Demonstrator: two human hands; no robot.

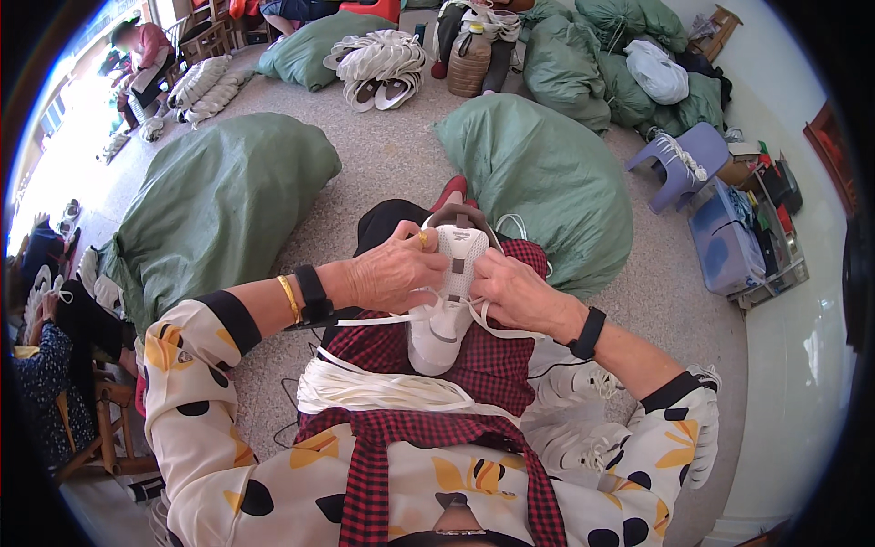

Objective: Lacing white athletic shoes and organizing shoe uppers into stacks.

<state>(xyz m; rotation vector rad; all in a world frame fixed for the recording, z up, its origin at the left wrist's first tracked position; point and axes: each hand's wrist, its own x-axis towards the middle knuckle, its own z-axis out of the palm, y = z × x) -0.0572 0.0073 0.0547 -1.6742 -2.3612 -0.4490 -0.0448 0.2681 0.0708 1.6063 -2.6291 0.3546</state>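
Between the two hands, above the lap: one white shoe (pixel 456 273), toe toward the body, grey-brown heel opening away from it. Along its left side, the left hand (pixel 401 271), fingers curled nearly closed on the upper. Along its right side, the right hand (pixel 519 290), fingers bunched tightly at the eyelet edge. Beneath shoe and hands, a red-and-black plaid apron (pixel 488 369); nearer the body, across the lap, a bundle of white laces (pixel 369 387). Out from the shoe, a white lace (pixel 369 321), straight to the left, looped on the right.

Hidden: most fingertips, the sole, much of the shoe's sides. Impossible to make out: any pinch on the lace within either grip. Partly covered by the right arm, white shoes (pixel 583 387) on the floor, too jumbled for a sure count. Cut off by the dark rim at left, a co-worker in dark patterned clothing (pixel 41 383).

By count: one shoe in hand; one lap bundle; two black wristbands (pixel 313 292), one per wrist; one gold bangle (pixel 290 298), on the left; two large green sacks (pixel 228 196) close ahead; one purple stool (pixel 688 155); one amber jug (pixel 469 64); in the far heap of sacks (pixel 570 73), several, overlapping past exact counting
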